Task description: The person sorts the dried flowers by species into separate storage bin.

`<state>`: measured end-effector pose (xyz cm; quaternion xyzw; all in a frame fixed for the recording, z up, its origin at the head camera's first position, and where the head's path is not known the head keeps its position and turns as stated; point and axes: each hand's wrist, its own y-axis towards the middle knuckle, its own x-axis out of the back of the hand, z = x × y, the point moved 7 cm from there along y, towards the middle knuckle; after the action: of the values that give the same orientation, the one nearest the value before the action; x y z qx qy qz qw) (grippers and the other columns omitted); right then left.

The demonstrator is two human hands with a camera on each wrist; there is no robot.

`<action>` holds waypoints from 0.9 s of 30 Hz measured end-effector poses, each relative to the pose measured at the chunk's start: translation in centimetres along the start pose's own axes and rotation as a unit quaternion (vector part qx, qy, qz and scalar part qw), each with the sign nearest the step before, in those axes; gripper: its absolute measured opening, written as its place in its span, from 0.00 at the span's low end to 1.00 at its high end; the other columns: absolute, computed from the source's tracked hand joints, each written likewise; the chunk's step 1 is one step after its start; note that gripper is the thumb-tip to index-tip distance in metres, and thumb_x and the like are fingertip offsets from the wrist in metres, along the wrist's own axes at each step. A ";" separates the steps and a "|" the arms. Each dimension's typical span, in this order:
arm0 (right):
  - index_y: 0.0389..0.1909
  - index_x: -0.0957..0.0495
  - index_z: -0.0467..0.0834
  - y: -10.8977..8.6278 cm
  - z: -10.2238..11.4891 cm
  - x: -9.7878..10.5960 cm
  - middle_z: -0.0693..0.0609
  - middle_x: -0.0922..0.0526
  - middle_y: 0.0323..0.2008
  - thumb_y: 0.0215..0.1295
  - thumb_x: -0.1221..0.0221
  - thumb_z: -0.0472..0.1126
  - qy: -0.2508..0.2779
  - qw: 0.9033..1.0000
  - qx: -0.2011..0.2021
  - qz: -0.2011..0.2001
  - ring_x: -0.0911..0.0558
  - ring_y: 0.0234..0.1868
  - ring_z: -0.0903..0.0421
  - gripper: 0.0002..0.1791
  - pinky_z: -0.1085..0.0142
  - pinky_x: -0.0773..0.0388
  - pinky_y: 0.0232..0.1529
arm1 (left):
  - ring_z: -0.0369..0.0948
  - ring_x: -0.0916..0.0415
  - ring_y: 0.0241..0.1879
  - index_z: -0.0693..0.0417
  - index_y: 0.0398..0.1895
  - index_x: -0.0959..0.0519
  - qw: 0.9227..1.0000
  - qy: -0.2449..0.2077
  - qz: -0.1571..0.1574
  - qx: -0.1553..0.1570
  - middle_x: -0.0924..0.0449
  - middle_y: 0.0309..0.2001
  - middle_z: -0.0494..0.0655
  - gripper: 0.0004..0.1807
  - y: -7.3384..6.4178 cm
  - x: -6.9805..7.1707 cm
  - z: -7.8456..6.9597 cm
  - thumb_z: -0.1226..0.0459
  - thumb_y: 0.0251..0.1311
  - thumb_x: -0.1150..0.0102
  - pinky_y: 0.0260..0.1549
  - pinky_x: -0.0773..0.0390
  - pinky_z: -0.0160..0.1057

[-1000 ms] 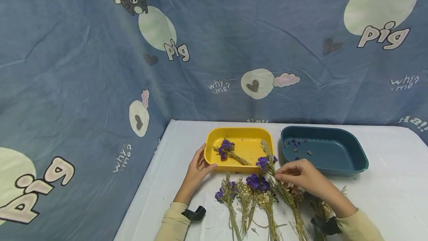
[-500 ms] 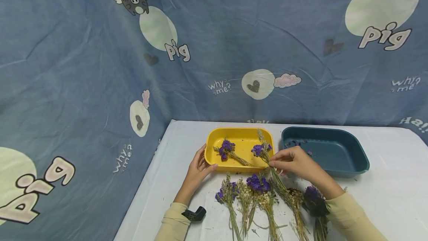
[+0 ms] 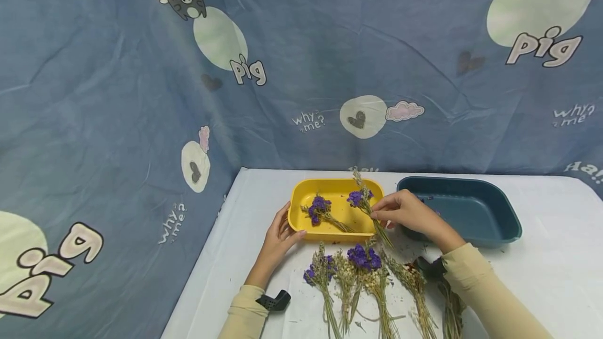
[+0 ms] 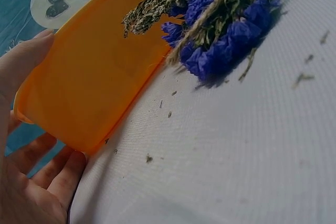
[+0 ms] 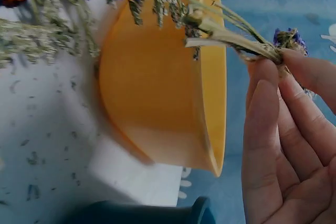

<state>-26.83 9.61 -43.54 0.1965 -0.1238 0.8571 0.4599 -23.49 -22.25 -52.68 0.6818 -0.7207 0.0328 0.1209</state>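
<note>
My right hand [image 3: 400,213] pinches the stems of a small bunch of dried purple flowers [image 3: 360,198] between thumb and fingertips. The bunch leans over the right part of a yellow plastic tub [image 3: 330,236], its cut stem ends [image 5: 210,38] toward me. Another short purple bunch [image 3: 319,209] lies inside the tub. At the tub's left end, my left hand [image 3: 279,237] grips the corner, thumb on the front side and fingers round the end wall. Several dried bunches lie in front of the tub, among them a purple one [image 3: 364,258] and one with pale heads [image 3: 346,276].
A dark blue tub [image 3: 471,218] stands right of the yellow one, partly behind my right forearm. More bunches [image 3: 414,286] lie below that arm. Bits of leaf and petal are strewn over the white tablecloth [image 4: 210,145]. A printed blue curtain [image 3: 301,67] hangs behind.
My right hand has moved left and away from me, lifting the small purple bunch off the other bunches to over the yellow tub. My left hand stays at the tub's corner.
</note>
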 end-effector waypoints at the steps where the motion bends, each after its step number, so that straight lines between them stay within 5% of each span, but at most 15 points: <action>1: 0.48 0.13 0.35 0.3 0.1 0.0 0.43 0.09 0.35 0.71 0.35 0.42 -0.004 1.000 0.000 0.001 0.12 0.33 0.52 0.14 0.49 0.09 0.35 | 0.50 0.35 0.76 0.37 0.82 0.45 1.000 0.000 0.000 0.000 0.38 0.78 0.49 0.49 0.0 0.0 0.0 0.63 0.63 0.28 0.73 0.28 0.39; 10: 0.48 0.12 0.38 3.4 0.5 -0.5 0.44 0.09 0.40 0.72 0.36 0.42 -0.029 0.999 -0.014 0.020 0.12 0.34 0.55 0.13 0.59 0.10 0.35 | 0.49 0.35 0.76 0.36 0.82 0.44 1.000 -0.002 -0.001 0.003 0.37 0.78 0.49 0.48 0.1 0.0 0.0 0.63 0.63 0.28 0.73 0.27 0.39; 20: 0.46 0.11 0.35 6.2 1.8 -1.6 0.41 0.09 0.41 0.71 0.36 0.39 -0.064 0.997 -0.006 0.032 0.11 0.35 0.52 0.12 0.57 0.08 0.37 | 0.52 0.36 0.77 0.37 0.82 0.45 1.000 -0.008 0.000 0.002 0.38 0.78 0.52 0.49 0.1 0.0 -0.2 0.64 0.63 0.28 0.75 0.30 0.46; 27: 0.42 0.10 0.39 7.9 0.9 -3.1 0.44 0.09 0.40 0.70 0.35 0.38 -0.101 0.994 -0.029 0.040 0.12 0.32 0.56 0.08 0.62 0.09 0.36 | 0.52 0.36 0.76 0.37 0.82 0.44 1.000 -0.007 -0.001 0.001 0.37 0.78 0.52 0.48 0.1 0.0 0.0 0.63 0.63 0.28 0.75 0.29 0.45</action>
<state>-31.74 2.63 -44.40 0.2636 -0.2027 0.8464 0.4161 -23.58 -22.26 -52.70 0.6828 -0.7210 0.0288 0.1148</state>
